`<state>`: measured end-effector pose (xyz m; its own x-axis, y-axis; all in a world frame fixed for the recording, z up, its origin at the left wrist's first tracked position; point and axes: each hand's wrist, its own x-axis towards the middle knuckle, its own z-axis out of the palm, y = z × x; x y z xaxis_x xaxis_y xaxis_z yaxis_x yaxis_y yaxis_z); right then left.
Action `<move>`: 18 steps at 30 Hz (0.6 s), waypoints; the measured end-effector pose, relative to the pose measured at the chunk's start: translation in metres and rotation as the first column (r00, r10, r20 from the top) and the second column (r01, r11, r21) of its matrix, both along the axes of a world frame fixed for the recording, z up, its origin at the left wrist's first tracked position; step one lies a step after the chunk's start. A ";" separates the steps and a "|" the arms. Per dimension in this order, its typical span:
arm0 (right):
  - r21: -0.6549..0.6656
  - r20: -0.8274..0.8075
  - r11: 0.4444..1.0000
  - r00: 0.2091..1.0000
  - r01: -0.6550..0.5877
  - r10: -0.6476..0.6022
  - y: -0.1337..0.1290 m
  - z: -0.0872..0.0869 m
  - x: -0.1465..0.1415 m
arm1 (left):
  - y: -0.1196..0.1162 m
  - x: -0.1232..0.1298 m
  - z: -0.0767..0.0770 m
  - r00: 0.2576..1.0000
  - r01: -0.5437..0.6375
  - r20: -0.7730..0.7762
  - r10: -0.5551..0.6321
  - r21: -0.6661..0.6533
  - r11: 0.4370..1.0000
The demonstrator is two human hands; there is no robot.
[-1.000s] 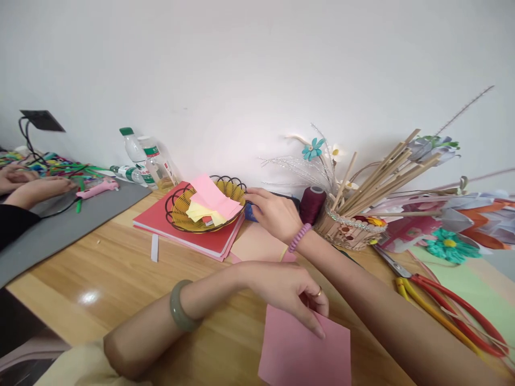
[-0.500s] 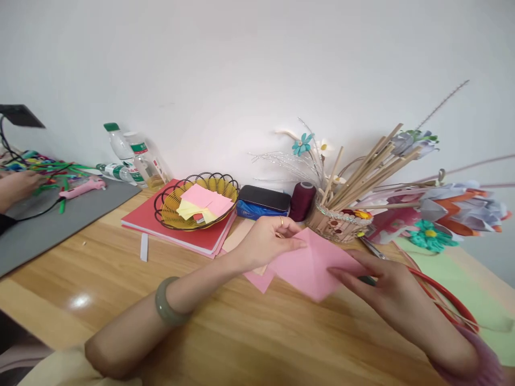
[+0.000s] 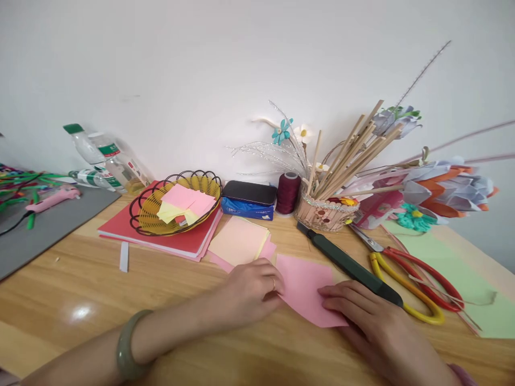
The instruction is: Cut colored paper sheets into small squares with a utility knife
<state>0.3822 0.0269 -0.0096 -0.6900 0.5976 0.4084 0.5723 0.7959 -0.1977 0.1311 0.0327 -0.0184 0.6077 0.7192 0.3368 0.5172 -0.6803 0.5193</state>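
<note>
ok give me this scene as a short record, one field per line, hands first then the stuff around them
left hand: fingers curled at the left edge of the pink paper
right hand: fingers on the paper's right side
basket: on the red-topped stack, with pink and yellow paper pieces inside
dark green tool: lying between paper and scissors
scissor handles: one red, one yellow
thread spool: dark red, upright, right of the blue pack
</note>
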 end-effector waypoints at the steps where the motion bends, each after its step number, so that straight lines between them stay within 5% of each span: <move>1: -0.011 -0.002 1.000 1.000 0.019 -0.019 -0.001 0.001 -0.001 | -0.002 0.002 0.003 1.000 -0.024 0.015 0.024 -0.035 0.999; 4: -0.115 -0.048 0.986 0.991 0.122 -0.128 -0.005 0.000 -0.001 | -0.007 0.007 0.012 0.986 -0.164 -0.006 0.165 -0.185 0.969; 9: -0.324 -0.119 0.884 0.912 0.337 -0.392 -0.011 -0.014 -0.002 | -0.010 0.016 0.019 0.928 -0.348 -0.058 0.369 -0.493 0.798; 13: -0.253 -0.136 0.891 0.899 0.376 -0.417 -0.015 -0.020 -0.002 | -0.009 0.016 0.012 0.918 -0.314 0.024 0.396 -0.566 0.762; 18: -0.085 -0.036 0.959 0.962 0.269 -0.272 -0.016 -0.017 -0.001 | -0.010 0.013 0.009 0.925 -0.227 0.105 0.366 -0.619 0.752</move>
<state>0.3814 0.0112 -0.0268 -0.4795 0.7908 0.3804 0.7528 0.5934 -0.2848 0.1439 0.0226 -0.0096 0.2958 0.9479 -0.1186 0.4743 -0.0379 0.8796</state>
